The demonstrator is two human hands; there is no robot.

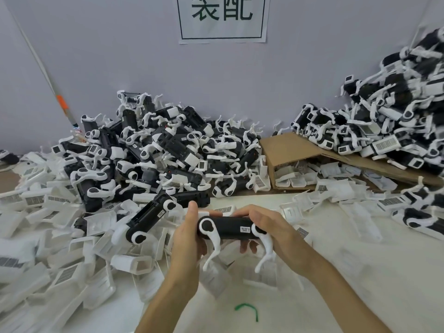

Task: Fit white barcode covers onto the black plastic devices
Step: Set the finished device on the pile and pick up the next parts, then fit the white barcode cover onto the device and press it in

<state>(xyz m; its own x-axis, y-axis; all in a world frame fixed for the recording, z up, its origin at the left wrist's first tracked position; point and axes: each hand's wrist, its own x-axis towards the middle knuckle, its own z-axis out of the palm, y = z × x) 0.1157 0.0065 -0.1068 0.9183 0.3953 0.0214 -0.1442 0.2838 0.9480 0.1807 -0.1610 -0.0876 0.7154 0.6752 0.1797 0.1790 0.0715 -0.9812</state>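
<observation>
The pale table [336, 296] carries a tall heap of black devices [153, 150] with white arms at the middle of its far edge, against the wall. A second heap [396, 121] of the same fills the far right corner. Loose white barcode covers [36, 272] blanket the left side down to the near edge. Between the heaps a brown cardboard box [286, 147] lies on its side, more covers in its open mouth. A bent green strip [247, 308] lies near the middle of the near edge.

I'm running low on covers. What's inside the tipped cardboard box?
White covers lie in the open mouth of the box, some spilling out. Its top panel hides whatever sits deeper.
</observation>
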